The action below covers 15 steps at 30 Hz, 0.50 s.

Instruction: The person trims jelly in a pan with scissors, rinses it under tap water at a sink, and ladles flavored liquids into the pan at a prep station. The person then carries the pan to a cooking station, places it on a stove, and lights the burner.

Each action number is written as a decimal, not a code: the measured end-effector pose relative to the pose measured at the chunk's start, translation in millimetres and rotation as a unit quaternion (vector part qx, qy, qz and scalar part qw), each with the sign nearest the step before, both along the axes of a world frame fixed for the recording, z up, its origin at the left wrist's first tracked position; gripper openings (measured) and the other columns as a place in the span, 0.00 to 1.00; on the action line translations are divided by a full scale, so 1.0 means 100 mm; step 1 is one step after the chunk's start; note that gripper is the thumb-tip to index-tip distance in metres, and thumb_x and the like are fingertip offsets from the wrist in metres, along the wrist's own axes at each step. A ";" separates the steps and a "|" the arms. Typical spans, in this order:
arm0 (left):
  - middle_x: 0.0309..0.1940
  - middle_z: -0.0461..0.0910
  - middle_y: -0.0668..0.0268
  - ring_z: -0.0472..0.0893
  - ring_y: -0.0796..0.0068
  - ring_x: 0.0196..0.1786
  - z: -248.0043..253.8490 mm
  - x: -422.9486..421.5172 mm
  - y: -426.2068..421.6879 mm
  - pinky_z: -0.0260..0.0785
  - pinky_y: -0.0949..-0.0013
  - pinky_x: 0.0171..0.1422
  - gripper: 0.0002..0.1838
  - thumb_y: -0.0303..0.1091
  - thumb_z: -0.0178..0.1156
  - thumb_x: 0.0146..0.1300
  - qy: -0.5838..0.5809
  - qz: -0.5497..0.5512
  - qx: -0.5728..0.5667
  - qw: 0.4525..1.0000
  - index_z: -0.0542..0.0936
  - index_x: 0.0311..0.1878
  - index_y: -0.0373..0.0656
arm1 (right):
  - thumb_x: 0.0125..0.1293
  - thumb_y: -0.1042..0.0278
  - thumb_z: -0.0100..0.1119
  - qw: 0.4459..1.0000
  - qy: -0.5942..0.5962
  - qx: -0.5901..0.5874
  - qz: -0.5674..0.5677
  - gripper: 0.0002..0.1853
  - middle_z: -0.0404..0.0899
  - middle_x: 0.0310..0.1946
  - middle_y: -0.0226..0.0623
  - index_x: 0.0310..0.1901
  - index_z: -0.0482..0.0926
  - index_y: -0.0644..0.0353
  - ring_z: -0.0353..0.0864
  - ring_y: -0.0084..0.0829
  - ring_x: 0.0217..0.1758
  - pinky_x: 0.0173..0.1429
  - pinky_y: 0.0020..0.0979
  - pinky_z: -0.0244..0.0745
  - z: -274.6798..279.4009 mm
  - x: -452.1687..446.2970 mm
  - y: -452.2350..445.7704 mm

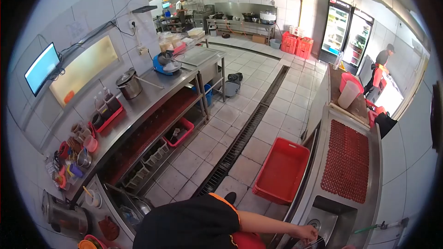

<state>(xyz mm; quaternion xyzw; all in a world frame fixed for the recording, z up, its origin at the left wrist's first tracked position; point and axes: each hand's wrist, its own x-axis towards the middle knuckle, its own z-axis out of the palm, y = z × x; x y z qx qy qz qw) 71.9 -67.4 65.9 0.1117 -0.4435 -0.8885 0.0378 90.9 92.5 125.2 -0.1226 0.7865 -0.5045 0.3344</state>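
My left arm, in a black sleeve with orange trim, reaches right along the bottom of the head view. At the near edge of the metal sink point(336, 214), my left hand point(304, 233) has its fingers curled. A dark object point(316, 243) shows just below the fingers, cut by the frame; its kind cannot be made out. My right hand does not show. A bit of red apron point(249, 240) is visible under my arm. Beside the sink lies a red perforated mat point(346, 161) on the steel drainboard.
A red crate point(282, 168) stands on the tiled floor beside a drain grate point(244, 131). Along the left runs a steel counter point(159, 90) with a pot point(129, 84), bottles and cups. Co-workers stand at the far back point(181, 10) and at the right point(380, 67). A green-tipped hose point(369, 228) hangs over the sink.
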 end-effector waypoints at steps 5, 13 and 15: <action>0.25 0.73 0.68 0.77 0.77 0.28 0.04 0.16 -0.38 0.74 0.70 0.34 0.08 0.31 0.58 0.59 0.007 0.037 0.059 0.998 0.72 0.39 0.39 | 0.66 0.57 0.56 0.995 0.003 -0.074 0.066 0.16 0.69 0.19 0.30 0.28 0.73 0.61 0.67 0.24 0.23 0.27 0.27 0.63 -0.52 -0.12 -0.17; 0.25 0.72 0.67 0.76 0.76 0.27 -0.15 0.58 -1.25 0.75 0.69 0.32 0.10 0.30 0.57 0.59 0.015 0.073 0.096 0.993 0.72 0.42 0.40 | 0.63 0.61 0.60 0.994 -0.001 -0.073 0.077 0.12 0.69 0.21 0.29 0.35 0.75 0.62 0.65 0.23 0.23 0.26 0.27 0.62 -0.46 0.18 -0.96; 0.25 0.72 0.67 0.76 0.76 0.27 -0.16 0.71 -1.44 0.74 0.69 0.32 0.10 0.31 0.57 0.59 0.000 0.078 0.065 0.995 0.72 0.42 0.40 | 0.62 0.63 0.61 0.993 0.003 -0.076 0.090 0.11 0.69 0.22 0.28 0.38 0.76 0.63 0.65 0.22 0.23 0.26 0.26 0.61 -0.47 0.29 -1.19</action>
